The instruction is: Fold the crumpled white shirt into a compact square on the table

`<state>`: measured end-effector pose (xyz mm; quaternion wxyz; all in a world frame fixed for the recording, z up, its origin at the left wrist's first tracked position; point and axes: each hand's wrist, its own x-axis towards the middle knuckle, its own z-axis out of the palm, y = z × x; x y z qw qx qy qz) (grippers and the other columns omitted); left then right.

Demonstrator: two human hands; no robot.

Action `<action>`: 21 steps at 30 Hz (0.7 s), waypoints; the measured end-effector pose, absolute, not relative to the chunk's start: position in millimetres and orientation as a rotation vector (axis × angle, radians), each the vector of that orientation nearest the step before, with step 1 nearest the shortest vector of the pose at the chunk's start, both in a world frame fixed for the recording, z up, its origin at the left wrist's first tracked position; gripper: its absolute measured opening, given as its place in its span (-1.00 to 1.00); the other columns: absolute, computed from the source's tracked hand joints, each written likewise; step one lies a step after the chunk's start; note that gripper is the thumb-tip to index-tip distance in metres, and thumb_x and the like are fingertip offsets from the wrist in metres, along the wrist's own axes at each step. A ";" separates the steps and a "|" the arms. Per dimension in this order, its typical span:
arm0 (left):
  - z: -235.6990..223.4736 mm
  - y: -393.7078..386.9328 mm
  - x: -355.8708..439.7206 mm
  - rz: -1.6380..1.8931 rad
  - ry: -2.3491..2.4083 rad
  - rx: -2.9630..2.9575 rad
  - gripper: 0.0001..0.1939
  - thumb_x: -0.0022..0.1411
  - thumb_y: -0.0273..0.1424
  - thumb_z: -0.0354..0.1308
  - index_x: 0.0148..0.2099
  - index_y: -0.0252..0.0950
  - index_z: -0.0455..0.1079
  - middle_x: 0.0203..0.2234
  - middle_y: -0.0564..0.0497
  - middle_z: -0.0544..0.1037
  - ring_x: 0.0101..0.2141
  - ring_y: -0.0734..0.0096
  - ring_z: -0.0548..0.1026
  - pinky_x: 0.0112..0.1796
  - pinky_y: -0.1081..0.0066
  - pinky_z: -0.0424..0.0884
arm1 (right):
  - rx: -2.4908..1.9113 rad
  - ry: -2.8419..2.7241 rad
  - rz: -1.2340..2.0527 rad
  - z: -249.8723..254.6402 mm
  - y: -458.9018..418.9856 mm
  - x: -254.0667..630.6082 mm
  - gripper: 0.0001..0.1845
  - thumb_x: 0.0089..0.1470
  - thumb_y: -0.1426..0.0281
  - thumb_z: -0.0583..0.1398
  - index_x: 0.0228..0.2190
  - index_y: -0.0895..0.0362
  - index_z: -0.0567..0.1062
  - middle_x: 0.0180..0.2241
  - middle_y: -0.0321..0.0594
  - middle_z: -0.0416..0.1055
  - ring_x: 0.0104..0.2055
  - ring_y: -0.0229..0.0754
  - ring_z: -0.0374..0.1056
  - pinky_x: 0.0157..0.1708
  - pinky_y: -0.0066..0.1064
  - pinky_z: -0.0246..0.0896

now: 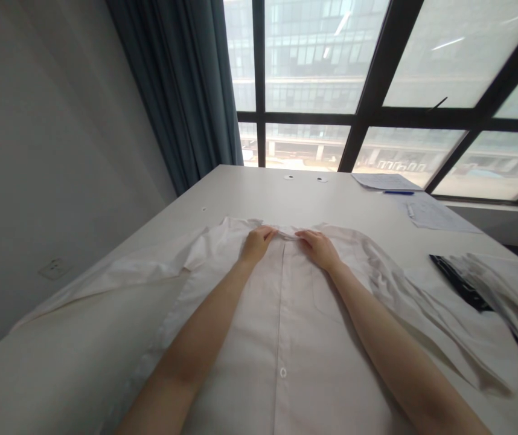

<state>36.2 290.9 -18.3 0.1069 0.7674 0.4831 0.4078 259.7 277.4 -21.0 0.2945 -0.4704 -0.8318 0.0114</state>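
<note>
A white button-up shirt (259, 338) lies front side up across the white table, its collar end away from me and its sleeves spread to both sides. My left hand (259, 240) pinches the left part of the collar. On the collar's other side, my right hand (317, 246) grips the fabric with its fingers closed. A short stretch of collar (287, 232) shows between the two hands. The button placket runs down the middle, with a button or ring-like mark low on it.
Folded white and black clothes (508, 290) lie at the right edge of the table (250, 193). Papers (440, 211) and a blue pen (398, 193) rest at the far right. Beyond stand a window and a blue curtain (186, 78); a wall is on the left.
</note>
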 end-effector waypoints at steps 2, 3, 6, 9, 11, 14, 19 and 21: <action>-17.9 288.7 35.9 1.162 1.495 2.278 -0.74 0.38 -0.32 0.04 -0.21 -0.24 0.56 -0.24 0.00 0.62 -0.19 0.32 0.54 -0.15 0.40 0.42 | -1.297 -2.160 0.030 -23.7 279.2 262.9 -0.69 0.23 0.45 0.04 -0.10 0.07 0.52 -0.14 -0.19 0.57 -0.11 -0.14 0.47 -0.10 -0.36 0.28; -17.5 287.5 35.7 1.143 1.533 2.290 -0.72 0.38 -0.30 0.04 -0.23 -0.23 0.57 -0.26 0.00 0.62 -0.20 0.31 0.53 -0.16 0.39 0.41 | -1.318 -2.133 0.026 -24.9 279.8 264.4 -0.69 0.26 0.43 0.02 -0.11 0.08 0.52 -0.15 -0.18 0.57 -0.12 -0.13 0.48 -0.14 -0.36 0.29; -14.6 284.4 35.6 1.086 1.609 2.352 -0.69 0.36 -0.24 0.07 -0.31 -0.23 0.57 -0.36 -0.03 0.61 -0.22 0.24 0.50 -0.13 0.31 0.38 | -1.348 -2.087 0.013 -25.8 279.6 266.4 -0.67 0.29 0.37 -0.01 -0.09 0.09 0.52 -0.16 -0.13 0.57 -0.14 -0.08 0.48 -0.18 -0.33 0.31; -10.3 281.9 37.0 1.048 1.611 2.438 -0.71 0.33 -0.24 0.12 -0.36 -0.24 0.56 -0.33 -0.08 0.61 -0.13 0.16 0.46 0.00 0.17 0.29 | -1.314 -2.117 0.004 -22.7 276.9 262.5 -0.67 0.28 0.38 0.01 -0.06 0.09 0.50 -0.12 -0.13 0.55 -0.09 -0.09 0.46 -0.09 -0.30 0.27; -8.8 281.3 38.6 1.036 1.586 2.486 -0.74 0.32 -0.25 0.13 -0.31 -0.24 0.57 -0.22 -0.10 0.60 -0.03 0.12 0.41 0.07 0.09 0.22 | -1.262 -2.176 0.005 -19.7 275.1 257.8 -0.68 0.24 0.38 0.07 -0.02 0.07 0.48 -0.04 -0.14 0.52 -0.01 -0.11 0.42 0.01 -0.29 0.20; -11.3 282.9 40.5 0.988 1.493 2.549 -0.78 0.35 -0.29 0.10 -0.18 -0.21 0.56 -0.11 -0.04 0.59 0.04 0.21 0.41 0.12 0.15 0.22 | -1.201 -2.276 0.024 -16.9 273.6 252.3 -0.74 0.19 0.35 0.15 -0.10 0.03 0.54 -0.05 -0.19 0.53 0.04 -0.15 0.38 0.08 -0.31 0.13; -20.4 287.7 39.1 0.853 1.456 2.555 -0.69 0.40 -0.32 -0.02 -0.19 -0.21 0.56 -0.22 0.00 0.63 -0.11 0.33 0.54 -0.08 0.40 0.43 | -1.324 -2.276 0.042 -19.6 275.2 255.2 -0.64 0.26 0.27 0.05 -0.37 0.09 0.60 -0.35 -0.15 0.59 -0.23 -0.14 0.47 -0.08 -0.35 0.20; -21.9 288.7 38.0 0.823 1.500 2.542 -0.71 0.40 -0.35 -0.03 -0.10 -0.24 0.54 -0.15 -0.03 0.61 -0.09 0.33 0.54 -0.06 0.40 0.42 | -1.408 -2.232 0.042 -22.0 277.1 257.7 -0.61 0.28 0.28 -0.01 -0.30 0.10 0.59 -0.31 -0.13 0.58 -0.24 -0.15 0.47 -0.14 -0.37 0.24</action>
